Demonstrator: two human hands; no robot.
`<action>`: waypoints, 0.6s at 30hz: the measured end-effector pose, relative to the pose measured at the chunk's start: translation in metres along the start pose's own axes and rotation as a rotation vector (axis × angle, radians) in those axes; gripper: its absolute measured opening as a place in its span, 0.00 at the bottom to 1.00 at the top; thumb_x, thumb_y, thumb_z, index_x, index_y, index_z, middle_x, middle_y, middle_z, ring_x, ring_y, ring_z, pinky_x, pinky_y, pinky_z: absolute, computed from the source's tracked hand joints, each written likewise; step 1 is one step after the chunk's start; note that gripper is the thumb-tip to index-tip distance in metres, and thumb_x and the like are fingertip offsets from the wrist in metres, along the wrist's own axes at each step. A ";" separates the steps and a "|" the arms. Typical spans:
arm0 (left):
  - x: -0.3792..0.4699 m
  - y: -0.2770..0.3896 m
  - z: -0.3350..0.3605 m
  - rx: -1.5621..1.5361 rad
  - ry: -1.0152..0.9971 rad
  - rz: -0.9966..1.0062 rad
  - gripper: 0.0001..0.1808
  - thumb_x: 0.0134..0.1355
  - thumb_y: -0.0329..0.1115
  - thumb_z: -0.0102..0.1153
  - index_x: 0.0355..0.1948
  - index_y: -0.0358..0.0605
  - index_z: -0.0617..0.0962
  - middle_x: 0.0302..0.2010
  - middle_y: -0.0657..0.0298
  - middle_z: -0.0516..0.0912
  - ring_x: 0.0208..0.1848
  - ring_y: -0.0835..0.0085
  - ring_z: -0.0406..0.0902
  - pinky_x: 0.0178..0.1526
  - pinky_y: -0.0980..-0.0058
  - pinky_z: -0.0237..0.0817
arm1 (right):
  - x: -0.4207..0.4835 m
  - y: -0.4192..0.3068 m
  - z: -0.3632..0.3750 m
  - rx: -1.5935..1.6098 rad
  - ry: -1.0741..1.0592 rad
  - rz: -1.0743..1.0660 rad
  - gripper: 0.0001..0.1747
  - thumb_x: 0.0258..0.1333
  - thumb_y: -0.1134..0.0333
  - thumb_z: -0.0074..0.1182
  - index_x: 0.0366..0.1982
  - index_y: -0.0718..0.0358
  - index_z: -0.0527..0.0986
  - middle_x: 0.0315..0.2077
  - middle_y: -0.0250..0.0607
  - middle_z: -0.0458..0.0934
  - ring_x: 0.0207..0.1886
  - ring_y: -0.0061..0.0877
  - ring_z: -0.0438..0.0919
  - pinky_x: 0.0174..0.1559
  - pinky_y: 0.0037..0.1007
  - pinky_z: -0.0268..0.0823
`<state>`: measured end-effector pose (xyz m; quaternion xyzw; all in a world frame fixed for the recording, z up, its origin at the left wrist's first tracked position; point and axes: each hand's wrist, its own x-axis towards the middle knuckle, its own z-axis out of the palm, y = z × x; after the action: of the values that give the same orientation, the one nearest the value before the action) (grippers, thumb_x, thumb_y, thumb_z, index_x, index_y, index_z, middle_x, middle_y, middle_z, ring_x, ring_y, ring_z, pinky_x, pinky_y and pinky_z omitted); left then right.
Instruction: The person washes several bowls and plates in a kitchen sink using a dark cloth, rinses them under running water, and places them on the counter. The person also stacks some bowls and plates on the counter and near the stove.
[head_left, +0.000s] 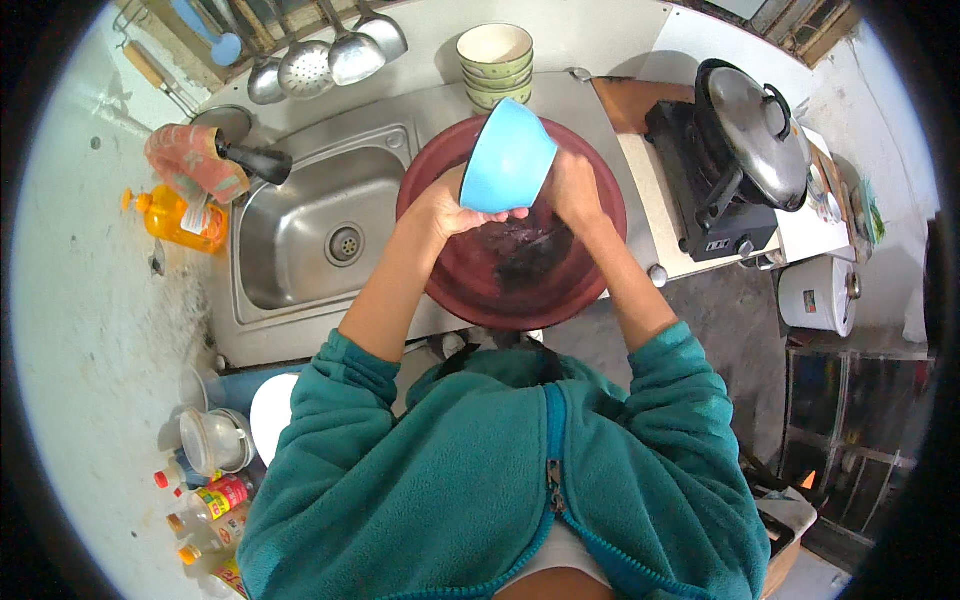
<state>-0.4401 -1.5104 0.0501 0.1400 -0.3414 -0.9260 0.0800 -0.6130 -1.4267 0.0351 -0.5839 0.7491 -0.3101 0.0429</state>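
Observation:
My left hand (457, 210) holds a light-blue bowl (508, 159), tipped on its side above a dark red plastic basin (517, 311). The dark rim faces left and the foot points right. Fingers of that hand show under the bowl's wall. Close against the foot is my right hand (574, 184), its fingers curled; the bowl partly hides them, so I cannot tell if they grip anything. Water (532, 247) lies in the basin. Behind it stands a stack of green-and-cream bowls (497, 67).
Left of the basin is a stainless steel sink (300, 232), with an orange pump bottle (184, 219) beside it. Ladles and turners (307, 69) hang behind. A portable gas stove (727, 232) carries a lidded wok (750, 131) on the right. Bottles (217, 499) stand lower left.

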 end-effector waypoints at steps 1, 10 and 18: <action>-0.001 0.000 -0.003 -0.055 -0.012 0.019 0.16 0.59 0.39 0.56 0.42 0.38 0.76 0.35 0.55 0.82 0.34 0.58 0.81 0.31 0.74 0.72 | -0.006 0.002 0.003 -0.113 -0.037 -0.079 0.28 0.44 0.72 0.56 0.51 0.62 0.68 0.25 0.53 0.79 0.35 0.44 0.79 0.41 0.42 0.70; 0.003 -0.014 -0.011 -0.234 0.118 0.095 0.14 0.58 0.32 0.57 0.43 0.36 0.75 0.36 0.52 0.81 0.35 0.56 0.81 0.29 0.74 0.77 | -0.018 0.002 -0.001 -0.279 -0.217 0.040 0.23 0.39 0.72 0.57 0.44 0.65 0.71 0.26 0.52 0.80 0.34 0.44 0.79 0.38 0.41 0.71; 0.015 -0.022 -0.012 -0.231 0.374 0.149 0.13 0.63 0.35 0.51 0.46 0.40 0.74 0.39 0.55 0.80 0.38 0.57 0.80 0.33 0.74 0.77 | -0.027 -0.052 -0.066 0.923 0.418 0.082 0.21 0.50 0.83 0.54 0.48 0.66 0.68 0.23 0.30 0.76 0.28 0.12 0.73 0.31 0.14 0.63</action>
<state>-0.4522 -1.5045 0.0239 0.2735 -0.2217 -0.9085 0.2254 -0.5884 -1.3820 0.1072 -0.3997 0.5486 -0.7172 0.1578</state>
